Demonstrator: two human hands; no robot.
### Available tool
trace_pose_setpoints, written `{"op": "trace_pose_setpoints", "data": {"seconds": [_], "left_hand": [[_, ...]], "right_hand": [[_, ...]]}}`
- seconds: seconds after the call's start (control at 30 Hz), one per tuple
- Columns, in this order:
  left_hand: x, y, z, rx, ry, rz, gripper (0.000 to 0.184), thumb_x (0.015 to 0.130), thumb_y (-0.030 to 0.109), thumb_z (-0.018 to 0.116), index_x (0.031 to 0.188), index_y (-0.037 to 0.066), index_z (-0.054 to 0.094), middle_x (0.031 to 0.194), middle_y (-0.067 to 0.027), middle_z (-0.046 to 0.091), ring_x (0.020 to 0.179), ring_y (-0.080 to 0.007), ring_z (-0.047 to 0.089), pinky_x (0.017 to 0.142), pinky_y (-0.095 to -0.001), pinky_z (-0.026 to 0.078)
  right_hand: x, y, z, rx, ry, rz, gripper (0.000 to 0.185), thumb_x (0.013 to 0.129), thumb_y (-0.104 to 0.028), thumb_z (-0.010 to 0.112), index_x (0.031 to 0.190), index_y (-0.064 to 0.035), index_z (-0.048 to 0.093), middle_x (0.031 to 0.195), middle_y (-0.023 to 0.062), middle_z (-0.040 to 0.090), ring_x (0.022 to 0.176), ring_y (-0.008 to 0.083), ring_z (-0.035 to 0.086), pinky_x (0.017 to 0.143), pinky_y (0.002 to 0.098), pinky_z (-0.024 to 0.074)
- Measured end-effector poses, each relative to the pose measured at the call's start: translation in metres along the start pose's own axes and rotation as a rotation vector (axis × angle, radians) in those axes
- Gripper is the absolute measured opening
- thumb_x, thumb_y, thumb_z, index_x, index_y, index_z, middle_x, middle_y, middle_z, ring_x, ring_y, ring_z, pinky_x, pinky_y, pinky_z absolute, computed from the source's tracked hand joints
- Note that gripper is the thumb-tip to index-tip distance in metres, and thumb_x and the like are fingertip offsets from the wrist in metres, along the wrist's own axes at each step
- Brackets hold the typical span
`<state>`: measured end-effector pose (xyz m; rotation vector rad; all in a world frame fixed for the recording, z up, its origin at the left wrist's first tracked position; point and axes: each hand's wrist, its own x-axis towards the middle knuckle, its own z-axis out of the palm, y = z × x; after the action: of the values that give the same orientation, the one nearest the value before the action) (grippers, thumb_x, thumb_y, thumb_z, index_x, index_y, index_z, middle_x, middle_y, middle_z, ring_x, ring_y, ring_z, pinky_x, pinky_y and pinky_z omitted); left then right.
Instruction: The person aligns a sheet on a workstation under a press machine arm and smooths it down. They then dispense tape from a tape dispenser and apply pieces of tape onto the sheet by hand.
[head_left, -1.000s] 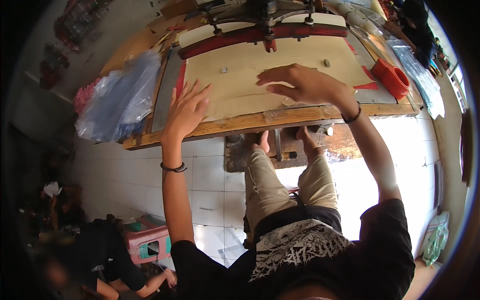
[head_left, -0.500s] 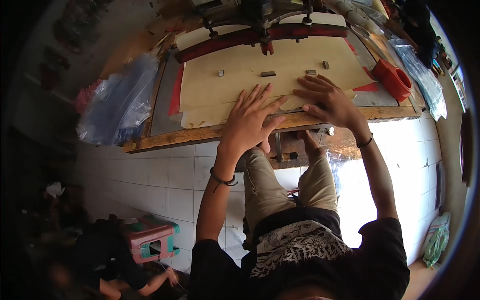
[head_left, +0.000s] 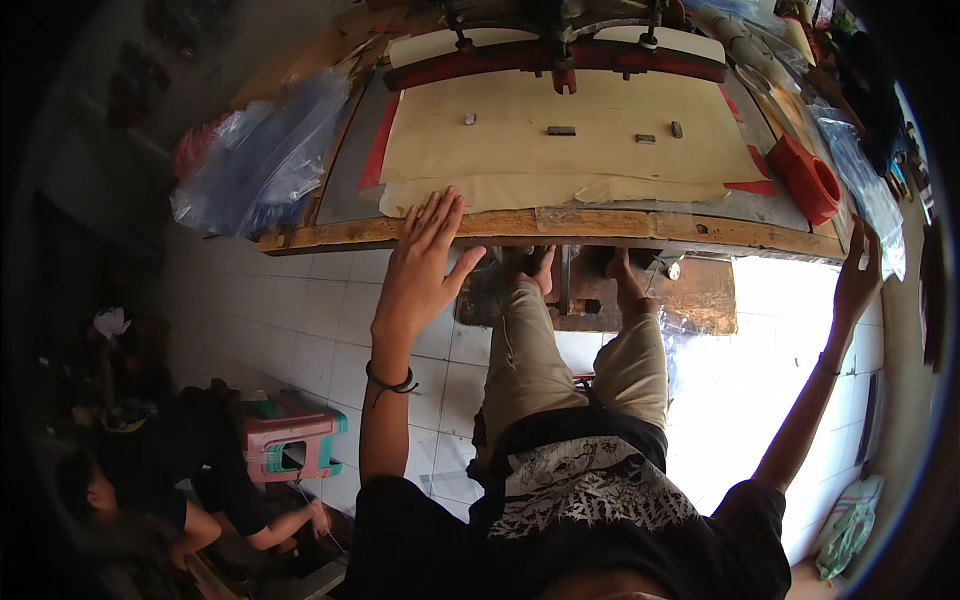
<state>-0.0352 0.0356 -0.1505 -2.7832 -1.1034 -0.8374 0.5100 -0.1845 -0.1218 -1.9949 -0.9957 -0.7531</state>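
Observation:
My left hand is open, fingers stretched over the wooden front edge of the table, fingertips at the near left border of a cream sheet. Small dark metal blocks and a small pale piece lie on the sheet. My right hand is raised off the table's right front corner, fingers pointing up beside a stack of clear plastic. Its fingers look apart; whether they touch the plastic I cannot tell. A red tape-dispenser-like object sits nearby on the table.
A curved dark red bar of a metal frame spans the back. Clear plastic bags hang over the table's left side. A pink and green stool and another person are at lower left. A wooden platform holds my feet.
Both hands have left the middle of the sheet's near edge. My left hand moved left along the edge; my right hand swung far right toward the plastic. The view shifted slightly.

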Motion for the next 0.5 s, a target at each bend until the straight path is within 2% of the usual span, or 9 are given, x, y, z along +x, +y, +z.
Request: {"op": "trace_pose_setpoints", "data": {"seconds": [0.03,0.07,0.17,0.2,0.3,0.33,0.37,0.4,0.5], "left_hand": [[-0.008,0.001,0.006,0.020,-0.021,-0.013,0.065,0.095,0.036,0.065,0.145,0.000,0.046,0.151,-0.0174,0.046,0.139,-0.0348,0.044,0.118,-0.0475,0.032],[-0.016,0.000,0.009,0.021,0.015,0.009,0.065,0.092,0.035,0.070,0.142,0.000,0.050,0.149,-0.0176,0.048,0.138,-0.0347,0.045,0.116,-0.0451,0.038],[-0.022,0.005,0.009,0.036,0.039,-0.051,0.059,0.089,0.028,0.073,0.138,0.000,0.055,0.144,-0.0166,0.053,0.136,-0.0346,0.049,0.110,-0.0433,0.045],[-0.019,0.005,0.012,0.096,0.124,0.008,0.058,0.084,0.029,0.078,0.130,-0.001,0.061,0.133,-0.0155,0.062,0.124,-0.0350,0.059,0.101,-0.0412,0.052],[-0.013,0.004,0.016,0.103,0.128,0.032,0.066,0.081,0.037,0.081,0.128,-0.003,0.060,0.115,-0.0137,0.063,0.109,-0.0309,0.061,0.096,-0.0419,0.051],[-0.009,0.006,0.015,0.116,0.118,0.023,0.067,0.080,0.040,0.081,0.127,-0.003,0.061,0.111,-0.0130,0.063,0.105,-0.0301,0.060,0.093,-0.0417,0.051],[-0.006,0.010,0.013,0.126,0.108,0.016,0.069,0.079,0.043,0.081,0.126,-0.003,0.062,0.106,-0.0123,0.062,0.101,-0.0294,0.060,0.091,-0.0414,0.051],[-0.002,0.014,0.011,0.136,0.103,0.010,0.070,0.077,0.046,0.081,0.125,-0.003,0.063,0.102,-0.0116,0.061,0.096,-0.0287,0.059,0.089,-0.0412,0.050],[0.004,0.021,0.004,0.146,0.050,0.007,0.063,0.077,0.044,0.082,0.119,-0.001,0.068,0.097,-0.0109,0.061,0.096,-0.0274,0.057,0.087,-0.0411,0.048]], "right_hand": [[-0.004,0.004,-0.002,-0.005,-0.002,0.001,0.030,0.104,-0.029,0.055,0.122,-0.0089,0.068,0.117,0.0085,0.071,0.113,0.0215,0.064,0.099,0.0361,0.0472],[-0.008,0.007,-0.003,-0.011,-0.009,0.008,0.031,0.104,-0.030,0.055,0.123,-0.0092,0.067,0.118,0.0088,0.070,0.114,0.0217,0.064,0.100,0.0364,0.0467],[-0.010,0.007,-0.002,-0.060,-0.040,-0.097,0.032,0.103,-0.031,0.056,0.125,-0.0103,0.066,0.123,0.0097,0.068,0.119,0.0239,0.061,0.103,0.0391,0.0453],[-0.009,0.007,0.001,-0.097,-0.061,-0.072,0.035,0.102,-0.032,0.058,0.130,-0.0114,0.062,0.130,0.0117,0.064,0.125,0.0277,0.058,0.105,0.0427,0.0438],[-0.004,0.019,0.018,-0.063,-0.192,-0.162,0.044,0.101,-0.042,0.057,0.137,-0.0163,0.055,0.141,0.0118,0.056,0.133,0.0321,0.050,0.111,0.0499,0.0376],[-0.008,0.021,0.025,-0.134,-0.263,-0.133,0.050,0.098,-0.043,0.060,0.140,-0.0155,0.051,0.145,0.0124,0.050,0.138,0.0339,0.043,0.113,0.0528,0.0339],[-0.011,0.014,0.027,-0.125,-0.277,-0.159,0.055,0.096,-0.044,0.063,0.140,-0.0132,0.050,0.146,0.0130,0.047,0.137,0.0341,0.043,0.113,0.0542,0.0334],[-0.010,0.007,0.024,-0.186,-0.275,-0.170,0.056,0.096,-0.044,0.064,0.140,-0.0136,0.050,0.146,0.0129,0.047,0.137,0.0336,0.043,0.114,0.0546,0.0324],[0.004,0.007,0.027,-0.299,-0.190,-0.237,0.058,0.093,-0.045,0.067,0.139,-0.0151,0.051,0.143,0.0127,0.051,0.137,0.0331,0.044,0.114,0.0534,0.0302]]}}
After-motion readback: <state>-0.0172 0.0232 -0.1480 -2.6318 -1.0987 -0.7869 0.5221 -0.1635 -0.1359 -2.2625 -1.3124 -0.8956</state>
